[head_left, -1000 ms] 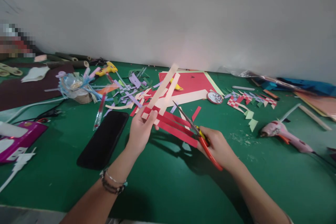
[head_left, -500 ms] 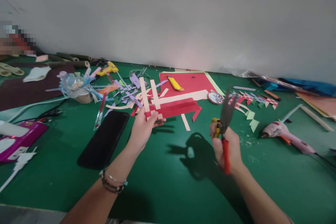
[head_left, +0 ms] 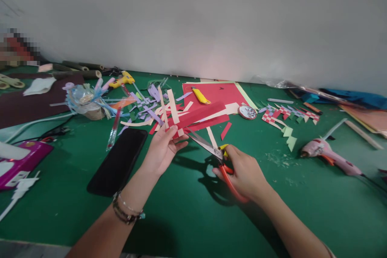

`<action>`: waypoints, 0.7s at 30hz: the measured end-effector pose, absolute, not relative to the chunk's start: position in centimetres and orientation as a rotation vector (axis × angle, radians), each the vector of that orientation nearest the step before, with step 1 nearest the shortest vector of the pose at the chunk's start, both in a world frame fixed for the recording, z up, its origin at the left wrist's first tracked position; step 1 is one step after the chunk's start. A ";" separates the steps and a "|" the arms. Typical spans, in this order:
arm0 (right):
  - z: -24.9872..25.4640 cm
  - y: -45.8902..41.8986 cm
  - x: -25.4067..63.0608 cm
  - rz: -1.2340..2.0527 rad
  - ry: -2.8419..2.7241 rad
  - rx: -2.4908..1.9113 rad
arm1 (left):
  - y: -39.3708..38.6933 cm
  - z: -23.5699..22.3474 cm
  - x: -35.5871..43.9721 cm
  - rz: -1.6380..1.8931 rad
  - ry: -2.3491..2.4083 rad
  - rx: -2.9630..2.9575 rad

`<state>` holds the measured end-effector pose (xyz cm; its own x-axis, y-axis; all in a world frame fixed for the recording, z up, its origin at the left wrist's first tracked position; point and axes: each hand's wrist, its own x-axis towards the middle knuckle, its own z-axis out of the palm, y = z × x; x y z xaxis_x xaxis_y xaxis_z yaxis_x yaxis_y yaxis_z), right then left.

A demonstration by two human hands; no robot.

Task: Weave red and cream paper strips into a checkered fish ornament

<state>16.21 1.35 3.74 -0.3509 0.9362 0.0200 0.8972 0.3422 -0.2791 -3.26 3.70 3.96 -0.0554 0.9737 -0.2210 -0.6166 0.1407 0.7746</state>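
Between the fingers of my left hand is a small weave of red and cream paper strips; its long red ends point right and its cream ends stick up. My right hand is wrapped round the orange handles of a pair of scissors. The parted blades reach left, with their tips at the lower edge of the weave beside my left fingertips. Whether the blades touch the paper, I cannot tell. A loose red scrap and a cream strip lie below the red ends.
Red paper sheets carry a yellow tube, beside a round tin. Left lie a black phone, a magenta power strip and purple scraps. Right are woven paper pieces and a pink glue gun.
My right hand has swung the scissors left and down, bringing the blades to the woven strips. The strips have turned slightly in my left hand, the red ends fanning apart. A red scrap now lies separate.
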 end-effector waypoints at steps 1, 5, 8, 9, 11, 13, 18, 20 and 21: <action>3.7 1.4 16.2 0.325 -2.421 -1.685 | 3.7 4.0 -3.3 1.405 0.879 0.530; 3.6 1.3 16.2 0.320 -2.409 -1.701 | 3.5 3.9 -3.3 1.427 0.848 0.552; 3.6 1.2 16.2 0.333 -2.405 -1.692 | 3.4 3.8 -3.1 1.444 0.809 0.573; 3.6 1.2 16.2 0.343 -2.404 -1.691 | 3.4 3.8 -3.0 1.446 0.796 0.579; 3.6 1.3 16.1 0.363 -2.404 -1.694 | 3.4 3.8 -2.8 1.448 0.776 0.580; 3.6 1.3 16.1 0.371 -2.403 -1.698 | 3.4 3.8 -2.7 1.453 0.779 0.579; 3.5 1.2 16.1 0.357 -2.381 -1.671 | 3.2 3.8 -2.5 1.456 0.846 0.601; 3.4 1.2 16.2 0.359 -2.363 -1.651 | 3.2 3.8 -2.5 1.439 0.859 0.619; 3.4 1.1 16.2 0.359 -2.354 -1.642 | 3.1 3.8 -2.5 1.437 0.864 0.626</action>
<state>16.18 1.14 3.43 -0.3347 0.9403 0.0616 0.8792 0.3351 -0.3387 -2.47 3.13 3.83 -0.0684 0.9893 -0.1289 -0.5782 0.0660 0.8132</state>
